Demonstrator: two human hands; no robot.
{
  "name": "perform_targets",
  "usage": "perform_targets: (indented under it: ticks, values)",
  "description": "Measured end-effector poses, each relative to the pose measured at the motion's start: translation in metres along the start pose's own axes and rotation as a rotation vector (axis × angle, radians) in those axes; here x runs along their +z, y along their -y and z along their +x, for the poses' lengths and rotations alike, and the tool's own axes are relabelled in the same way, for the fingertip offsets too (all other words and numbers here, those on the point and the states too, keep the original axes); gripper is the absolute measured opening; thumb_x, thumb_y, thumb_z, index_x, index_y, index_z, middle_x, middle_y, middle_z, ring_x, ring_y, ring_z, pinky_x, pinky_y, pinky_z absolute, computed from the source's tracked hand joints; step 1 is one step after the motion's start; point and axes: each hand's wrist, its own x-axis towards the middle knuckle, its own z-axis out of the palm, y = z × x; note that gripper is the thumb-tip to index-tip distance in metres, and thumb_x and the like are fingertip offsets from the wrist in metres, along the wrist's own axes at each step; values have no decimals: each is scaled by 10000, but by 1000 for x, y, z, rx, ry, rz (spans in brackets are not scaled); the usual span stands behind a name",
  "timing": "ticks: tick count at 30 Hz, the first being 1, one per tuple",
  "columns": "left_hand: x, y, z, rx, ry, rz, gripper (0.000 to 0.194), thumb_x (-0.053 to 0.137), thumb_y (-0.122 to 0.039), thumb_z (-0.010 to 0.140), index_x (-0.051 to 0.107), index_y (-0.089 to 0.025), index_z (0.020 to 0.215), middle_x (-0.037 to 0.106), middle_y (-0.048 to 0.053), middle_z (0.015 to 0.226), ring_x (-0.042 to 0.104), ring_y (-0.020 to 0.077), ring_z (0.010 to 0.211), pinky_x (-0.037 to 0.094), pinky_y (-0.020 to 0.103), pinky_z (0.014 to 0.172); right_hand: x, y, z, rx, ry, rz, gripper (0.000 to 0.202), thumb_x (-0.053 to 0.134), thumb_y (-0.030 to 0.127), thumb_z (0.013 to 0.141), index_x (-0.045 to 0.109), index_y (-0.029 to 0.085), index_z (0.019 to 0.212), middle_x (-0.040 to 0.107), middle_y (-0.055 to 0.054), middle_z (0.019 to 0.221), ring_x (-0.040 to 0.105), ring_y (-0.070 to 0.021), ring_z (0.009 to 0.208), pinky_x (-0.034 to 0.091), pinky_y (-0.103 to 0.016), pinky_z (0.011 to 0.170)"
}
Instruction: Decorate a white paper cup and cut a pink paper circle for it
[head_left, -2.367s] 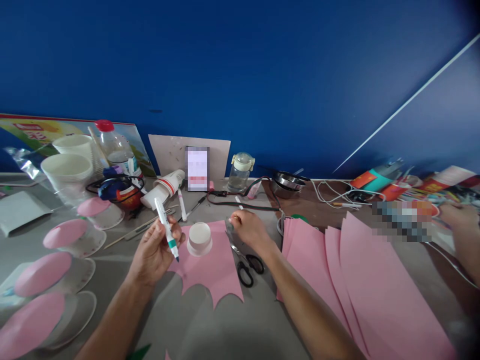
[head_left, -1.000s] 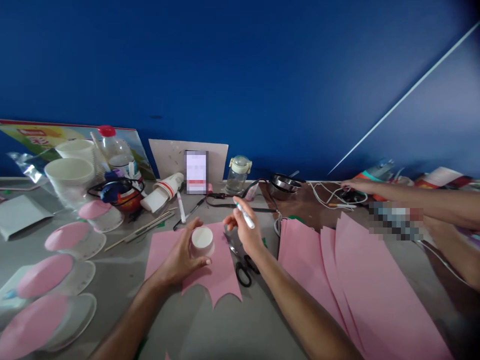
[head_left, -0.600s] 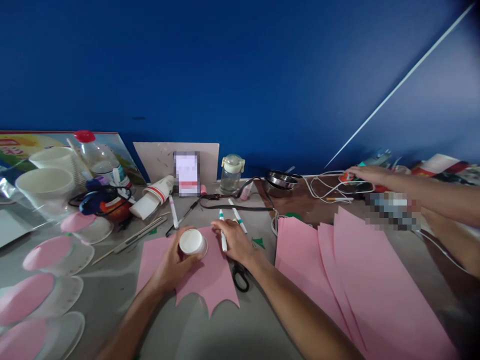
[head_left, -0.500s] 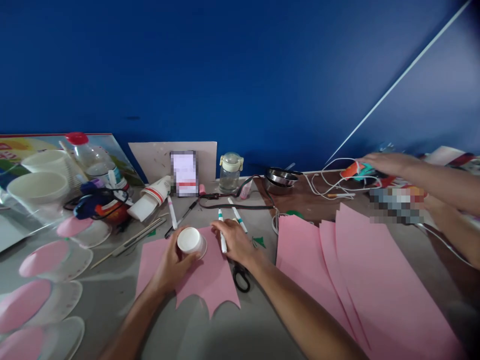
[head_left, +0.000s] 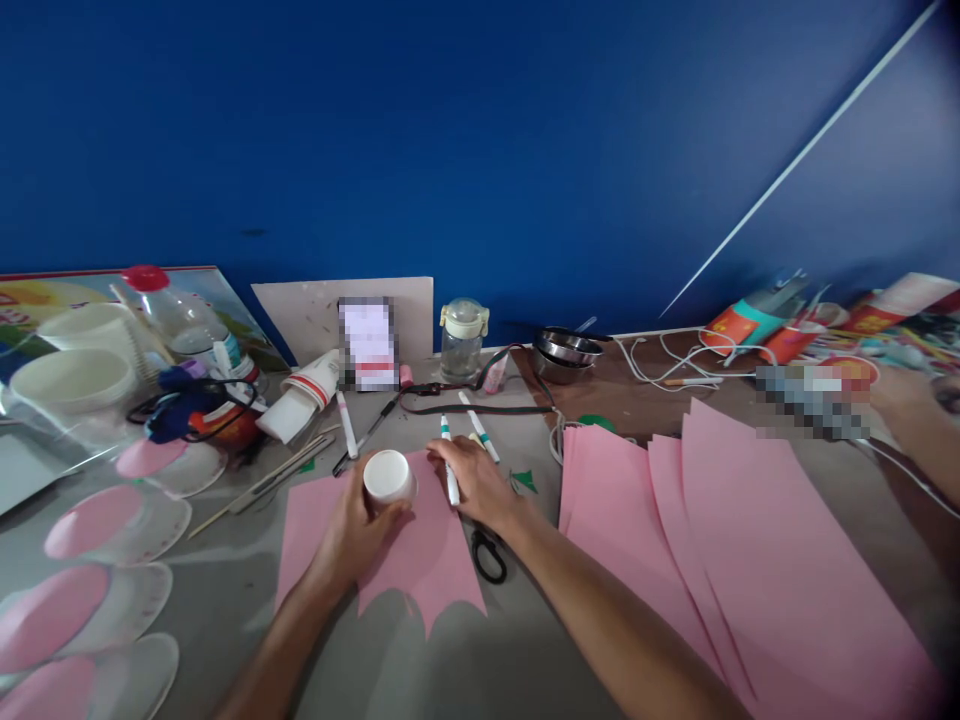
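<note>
My left hand [head_left: 352, 535] is wrapped round a small white cup [head_left: 388, 476], thumb on its near side. The cup rests on a pink paper sheet [head_left: 424, 585] whose near edge is cut in scallops. In my right hand [head_left: 480, 480] is a white marker [head_left: 451, 474] with a green band, slanting down between the fingers beside the cup. My right fingers lie at the sheet's right edge. The black handle of a pair of scissors [head_left: 489, 560] sticks out below my right wrist; the rest is hidden.
More pink sheets [head_left: 757, 530] lie to the right. Cups with pink tops [head_left: 97, 520] line the left side. Behind are a phone [head_left: 369, 345], a lidded jar [head_left: 463, 340] and metal bowls [head_left: 568, 352]. Another person's hand [head_left: 900, 395] is at the far right.
The other person's arm has drawn back to the right, uncovering the red and teal holder. My hands keep hold of the cup and marker; the view has shifted slightly.
</note>
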Motion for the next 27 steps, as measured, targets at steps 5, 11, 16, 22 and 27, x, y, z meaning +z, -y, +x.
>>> perform_targets:
  ticks: [5,11,16,22,27]
  values:
    - [1,2,1,-14,24,-22,523,696,-306,701,502,-202,1176,612,73,1079,578,254,1015,440,424,928,2,-1,-1,1,-8,-2,384,524,111,816,541,114,1199,674,-124,1016,592,-236,969,429,-332,875]
    - [1,5,0,-11,12,-24,557,699,-280,695,492,-198,1205,601,92,1127,568,262,1047,427,427,941,3,-1,-2,13,-5,8,407,542,99,799,536,124,1205,674,-124,1014,593,-241,982,434,-349,887]
    - [0,0,0,-28,7,16,602,715,-290,679,478,-187,1223,613,111,1149,565,287,1087,409,458,964,4,-4,-2,-17,-40,60,422,554,90,789,541,127,1209,679,-127,1033,606,-244,975,449,-356,887]
    - [-4,-2,1,-106,-21,-161,578,724,-310,670,496,-204,1191,641,70,1078,609,261,1015,457,463,932,4,-7,2,46,-141,218,319,482,90,855,569,166,1152,717,-89,951,664,-202,914,491,-324,834]
    - [-9,-7,1,-147,-66,-209,614,761,-330,620,506,-205,1165,654,69,1058,628,265,983,469,455,905,1,-7,3,164,-160,285,254,432,145,913,584,187,1112,731,-53,873,692,-182,856,512,-310,791]
